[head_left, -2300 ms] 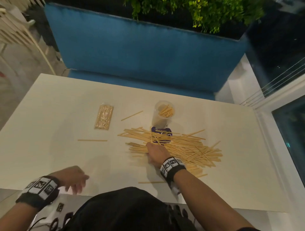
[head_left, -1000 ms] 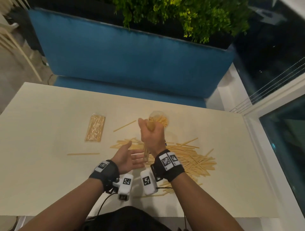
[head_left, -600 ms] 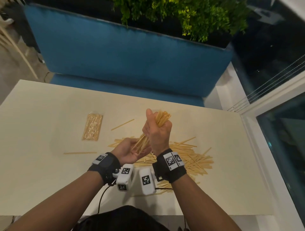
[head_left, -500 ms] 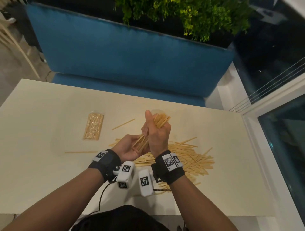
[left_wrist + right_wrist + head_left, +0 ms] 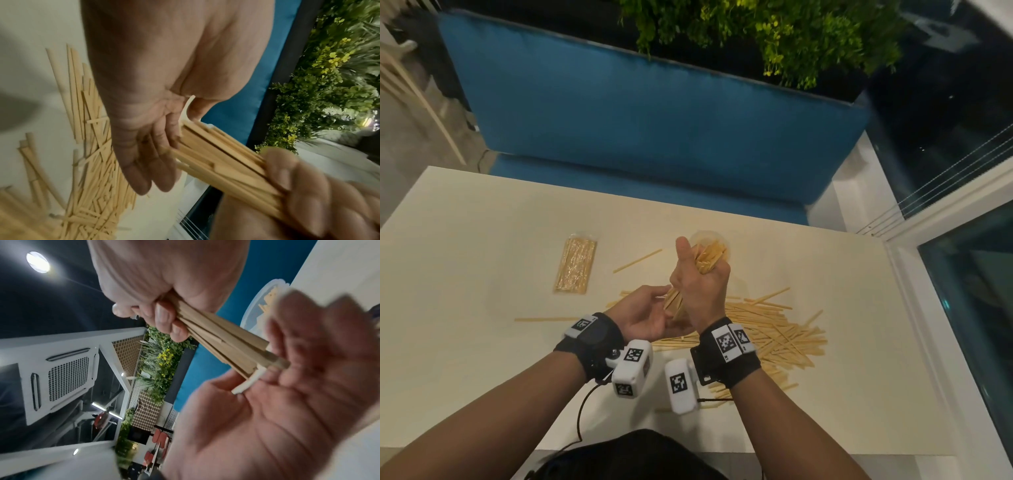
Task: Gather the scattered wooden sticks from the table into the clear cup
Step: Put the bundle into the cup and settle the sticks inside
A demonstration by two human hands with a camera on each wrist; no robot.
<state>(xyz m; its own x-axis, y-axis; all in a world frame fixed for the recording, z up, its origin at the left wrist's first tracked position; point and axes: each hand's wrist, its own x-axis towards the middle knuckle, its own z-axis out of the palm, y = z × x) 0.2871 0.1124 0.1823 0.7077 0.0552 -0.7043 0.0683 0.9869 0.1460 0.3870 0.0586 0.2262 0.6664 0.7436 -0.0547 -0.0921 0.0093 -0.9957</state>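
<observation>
Two hands are raised above the desk (image 5: 465, 240), close together over the near-centre. Right hand (image 5: 700, 286) is fisted around a bundle of wooden sticks (image 5: 709, 260), thumb pointing up; the bundle's upper ends fan out of the top of the fist, the lower ends stick out below it toward 7 o'clock. Left hand (image 5: 645, 313) sits at 8 o'clock of the right hand, palm up, fingers straight to loosely bent, not gripping. The lower stick ends rest against its palm and fingers, as seen in the right wrist view; that view is blurred at the fingers.

Clear cup (image 5: 709, 236) stands on the desk at 12 o'clock of the right hand, mostly hidden behind the fist; only its rim shows. Right wrist view shows some sticks already inside it.

Loose pile of sticks (image 5: 774, 329) lies on the desk from under the hands out to 3–4 o'clock, crossed and overlapping. Single stick (image 5: 637, 261) lies at 10 o'clock of the hands, another single stick (image 5: 546, 319) at 9 o'clock, both apart from the pile. Packet of sticks (image 5: 576, 265) in clear wrap lies flat at 10 o'clock, further left.

Blue bench (image 5: 654, 120) runs along the far desk edge, green plants (image 5: 774, 34) behind it.
</observation>
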